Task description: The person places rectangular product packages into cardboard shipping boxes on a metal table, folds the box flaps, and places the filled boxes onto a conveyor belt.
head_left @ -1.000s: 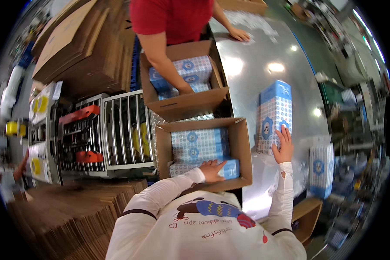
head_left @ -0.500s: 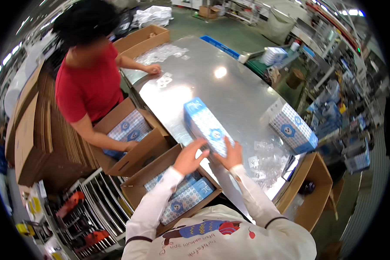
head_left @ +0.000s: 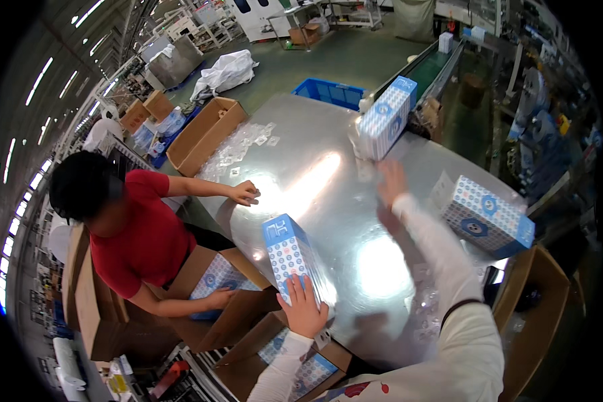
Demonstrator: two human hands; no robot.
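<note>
A long white box with a blue end and a small blue pattern [head_left: 291, 251] lies on the metal table. My left hand [head_left: 304, 309] rests on its near end, fingers stretched out over the top. My right hand [head_left: 392, 182] reaches far out over the table, open and slightly blurred, with nothing in it. Just beyond it, a second patterned box [head_left: 387, 119] sits at the table's far edge by the conveyor. To the right, another such box [head_left: 487, 218] lies near the edge. Close to my left forearm, an open carton [head_left: 248, 354] holds similar boxes [head_left: 313, 372].
Across on the left, a co-worker in a red shirt [head_left: 155, 228] has one hand inside a carton [head_left: 248, 268] of patterned boxes. Small clear plastic pieces [head_left: 238, 149] litter the metal table [head_left: 342, 221]. A blue crate [head_left: 331, 92] and a green conveyor [head_left: 429, 74] adjoin the far side.
Both my hands were at the near end of one box; now the right has reached forward and away. The view has shifted, and another box shows at the conveyor end.
</note>
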